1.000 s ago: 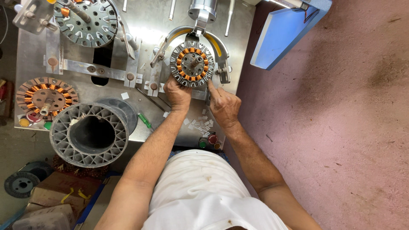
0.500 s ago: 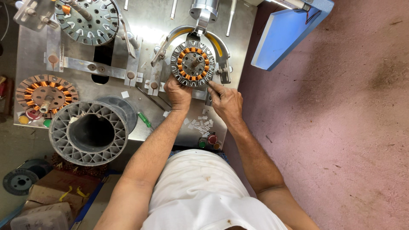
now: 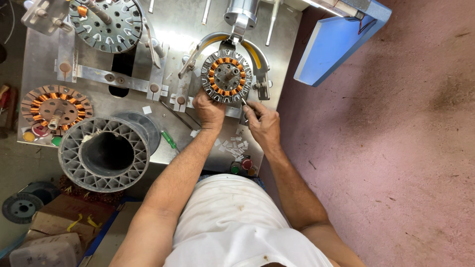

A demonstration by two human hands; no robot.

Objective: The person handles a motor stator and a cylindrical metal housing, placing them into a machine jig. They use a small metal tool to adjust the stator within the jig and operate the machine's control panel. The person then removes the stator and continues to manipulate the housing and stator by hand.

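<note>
Steel plating, scuffed and shiny, forms the workbench (image 3: 114, 94) where both hands meet at one fixture. Left hand (image 3: 209, 110) sits curled against the lower rim of the wound stator (image 3: 226, 77), its fingertips touching the grey toothed ring just below the copper coils. Right hand (image 3: 262, 123) lies just beside it, to the right, pinched around a thin dark tool (image 3: 245, 102) whose tip reaches up to the stator's lower right edge. That stator is a round disc of grey laminations with orange-copper windings about a central shaft, seated in a curved metal cradle (image 3: 257, 54) with a yellow strip along its arc, under a polished cylinder (image 3: 241, 11).

Room is tight at the top and sides of the disc, hemmed in by the cradle arms; the bench front below the hands is more open, scattered with small white paper slips (image 3: 233, 147). A green-handled screwdriver (image 3: 169, 140) lies near the left forearm. At the front edge sit red and green round buttons (image 3: 242, 166).

Further left stand a large grey ribbed spool (image 3: 105, 154) with a dark hollow core, a second copper-wound stator (image 3: 55, 108), and a bare slotted one (image 3: 106, 23) at the bench's far corner. Right of the bench stretches rough pink floor (image 3: 396, 163), with a blue panel (image 3: 336, 42) overhanging it.
</note>
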